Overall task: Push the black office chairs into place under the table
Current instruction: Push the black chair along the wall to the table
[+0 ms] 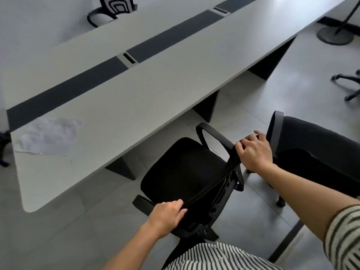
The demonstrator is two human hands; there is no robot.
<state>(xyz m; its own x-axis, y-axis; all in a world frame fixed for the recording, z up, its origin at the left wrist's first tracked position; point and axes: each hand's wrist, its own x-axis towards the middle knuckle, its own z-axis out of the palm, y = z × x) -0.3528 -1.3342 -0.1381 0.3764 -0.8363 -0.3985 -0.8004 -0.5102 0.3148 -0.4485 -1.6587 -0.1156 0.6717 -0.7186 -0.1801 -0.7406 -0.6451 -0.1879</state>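
A black office chair [181, 172] stands just in front of me, its seat facing the long grey table [136, 90] and partly under the table's near edge. My left hand [167, 213] grips the left end of the chair's backrest top. My right hand [253, 151] grips the right end of it, beside the curved armrest [212, 136]. A second black chair [311, 151] stands to the right, out on the floor and clear of the table.
A crumpled clear plastic sheet [48, 135] lies on the table's left end. Another chair [115, 6] sits tucked in at the far side. A wheeled chair base [348, 84] and a round stand base [335, 35] are at right. Dark table legs [206, 106] stand under the edge.
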